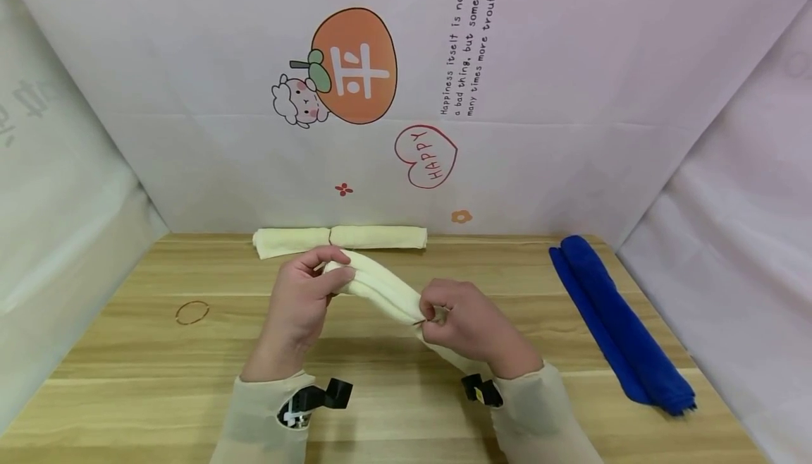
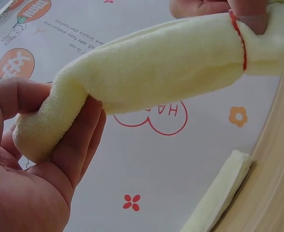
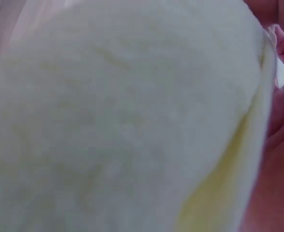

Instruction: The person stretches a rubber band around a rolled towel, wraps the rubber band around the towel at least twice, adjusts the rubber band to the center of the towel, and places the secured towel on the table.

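A rolled cream towel [image 1: 383,288] is held above the table between both hands. My left hand [image 1: 297,305] grips one end, thumb on one side and fingers on the other; in the left wrist view that end bends over within the fingers. Around the middle of the roll runs a thin red rubber band [image 2: 241,41]. At that band my right hand [image 1: 472,323] pinches with thumb and curled forefinger, and the towel's other end slants down behind this hand. Close up, pale towel cloth [image 3: 132,121] fills most of the right wrist view, hiding the right fingertips.
Against the back wall lies another rolled cream towel [image 1: 380,237] with a band at its middle. A loose reddish rubber band [image 1: 192,302] lies on the wooden table [image 1: 127,379] at left. Along the right side is a folded blue towel [image 1: 624,330]. White printed cloth walls surround the table.
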Motion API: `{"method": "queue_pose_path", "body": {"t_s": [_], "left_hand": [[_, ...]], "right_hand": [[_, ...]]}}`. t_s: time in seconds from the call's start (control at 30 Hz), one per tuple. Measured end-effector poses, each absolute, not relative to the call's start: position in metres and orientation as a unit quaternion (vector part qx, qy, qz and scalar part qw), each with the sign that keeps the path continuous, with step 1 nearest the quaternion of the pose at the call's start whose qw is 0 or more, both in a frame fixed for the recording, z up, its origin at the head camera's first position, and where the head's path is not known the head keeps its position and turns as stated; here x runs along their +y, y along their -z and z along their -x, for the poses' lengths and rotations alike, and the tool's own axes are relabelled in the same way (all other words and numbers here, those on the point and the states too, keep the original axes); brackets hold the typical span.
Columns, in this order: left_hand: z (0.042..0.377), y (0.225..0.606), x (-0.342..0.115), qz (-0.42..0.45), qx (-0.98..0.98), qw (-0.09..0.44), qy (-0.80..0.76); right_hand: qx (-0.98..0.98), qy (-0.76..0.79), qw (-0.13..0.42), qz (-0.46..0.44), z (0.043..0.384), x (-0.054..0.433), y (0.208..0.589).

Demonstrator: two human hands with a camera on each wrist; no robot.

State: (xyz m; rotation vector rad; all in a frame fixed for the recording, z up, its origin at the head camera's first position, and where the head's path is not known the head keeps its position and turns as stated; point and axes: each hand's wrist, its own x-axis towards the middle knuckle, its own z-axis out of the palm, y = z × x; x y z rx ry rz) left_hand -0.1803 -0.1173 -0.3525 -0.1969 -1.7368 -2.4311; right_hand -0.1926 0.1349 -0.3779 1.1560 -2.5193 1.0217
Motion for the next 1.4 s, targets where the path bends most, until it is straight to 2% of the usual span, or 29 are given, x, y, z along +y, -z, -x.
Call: {"method": "queue_pose_path", "body": {"t_s": [0.17,0.23,0.3,0.4,0.5,0.6,0.7,0.87,0.97,1.17,1.4], "left_hand": [[0.18,0.353,-0.122,0.106,-0.55,0.075,0.825],[0.179,0.353,-0.123,0.125,-0.542,0.075,0.828],[0.179,0.353,-0.124,0.134,-0.547,0.075,0.823],[0.179,0.352,-0.126,0.125,-0.581,0.062,0.802],[0.179,0.352,-0.128,0.102,-0.639,0.013,0.762],[0.178,0.352,-0.131,0.08,-0.703,-0.033,0.706],[0.177,0.352,-0.133,0.07,-0.752,-0.03,0.655],[0.177,0.353,-0.136,0.115,-0.763,0.007,0.636],[0.177,0.353,-0.138,0.148,-0.751,0.026,0.643],[0.179,0.351,-0.139,0.103,-0.735,0.081,0.665],[0.178,0.351,-0.134,0.093,-0.725,0.055,0.68]], "right_hand": [[-0.861,-0.37,0.038,-0.348,0.191,0.135,0.373],[-0.871,-0.363,0.032,-0.331,0.19,0.134,0.37],[-0.885,-0.34,0.053,-0.313,0.189,0.133,0.369],[-0.904,-0.294,0.122,-0.286,0.189,0.131,0.369],[-0.908,-0.255,0.185,-0.276,0.189,0.13,0.37],[-0.905,-0.24,0.213,-0.28,0.19,0.131,0.371],[-0.899,-0.258,0.184,-0.303,0.191,0.133,0.372],[-0.892,-0.3,0.068,-0.331,0.192,0.137,0.375],[-0.898,-0.3,0.025,-0.322,0.193,0.139,0.376],[-0.908,-0.296,0.029,-0.295,0.194,0.142,0.375],[-0.871,-0.354,0.001,-0.341,0.193,0.143,0.373]]}}
